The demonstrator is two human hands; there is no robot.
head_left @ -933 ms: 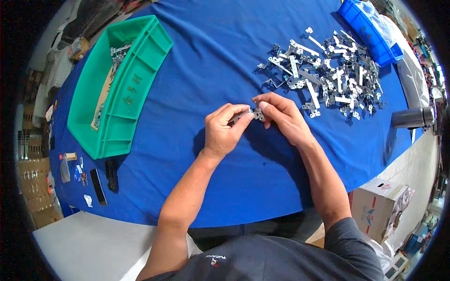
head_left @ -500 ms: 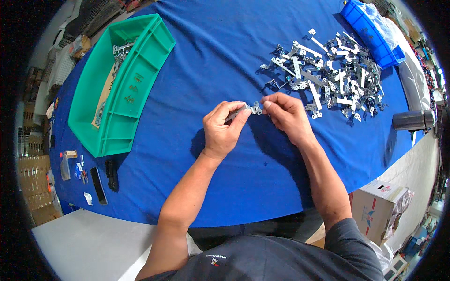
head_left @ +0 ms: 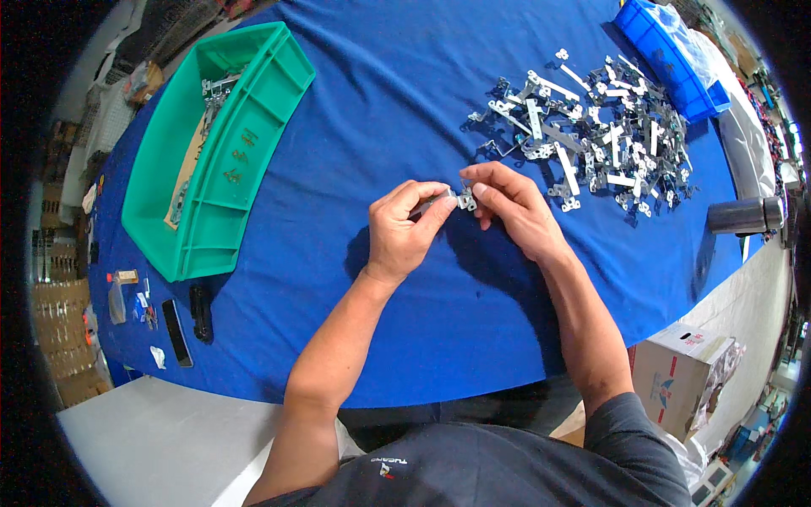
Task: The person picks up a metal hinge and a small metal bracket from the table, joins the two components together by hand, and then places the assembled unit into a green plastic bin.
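Note:
My left hand (head_left: 399, 232) pinches a small silvery metal bracket (head_left: 465, 202) between thumb and fingers, above the blue cloth. Its flat end with holes sticks out to the right; the rest is mostly covered by the fingers. At that projecting end, my right hand (head_left: 525, 215) has its thumb and index finger closed on the part. Whether a smaller piece lies between those fingertips is too small to tell. A loose heap of similar metal brackets (head_left: 619, 181), some bright and some dark, lies to the right beyond my right hand.
On the left stands a curved green bin (head_left: 224, 215) with metal parts and cardboard inside. A blue crate (head_left: 676, 63) with clear plastic sits far right, near a dark cylindrical container (head_left: 745, 217). A phone (head_left: 176, 333) and a black object (head_left: 201, 313) lie near left.
The bracket's exposed end has shifted slightly right and down. My right fingers have moved a little left, with the index finger now reaching over the bracket's end.

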